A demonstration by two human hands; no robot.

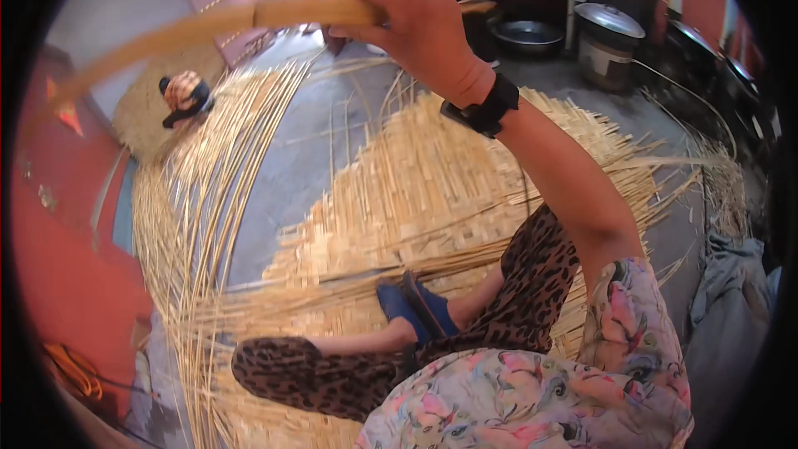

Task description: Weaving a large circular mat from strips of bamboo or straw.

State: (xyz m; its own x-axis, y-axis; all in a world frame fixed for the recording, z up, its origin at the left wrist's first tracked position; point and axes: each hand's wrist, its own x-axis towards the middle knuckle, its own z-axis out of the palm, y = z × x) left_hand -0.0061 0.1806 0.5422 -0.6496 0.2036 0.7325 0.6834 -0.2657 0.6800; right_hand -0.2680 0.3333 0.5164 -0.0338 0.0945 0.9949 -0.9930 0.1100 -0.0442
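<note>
My right hand (416,29) is raised high in front of me, its fingers closed round a long tan stick (316,10). One end of the stick sweeps out to the far left and blurs; a short end shows past the hand on the right. Something white covers part of the fingers, and a black watch (486,108) is on the wrist. My left hand does not show. Below lies a large woven mat (416,191) of flat straw-coloured strips, with long loose strips (237,166) spreading along its left side. I sit on the mat with my legs bent.
At the far left another person (187,96) crouches by the loose strips. A lidded metal pot (609,21) and a dark basin (528,33) stand at the back right. Grey cloth (727,283) lies at the right; an orange cord (73,370) hangs at the lower left.
</note>
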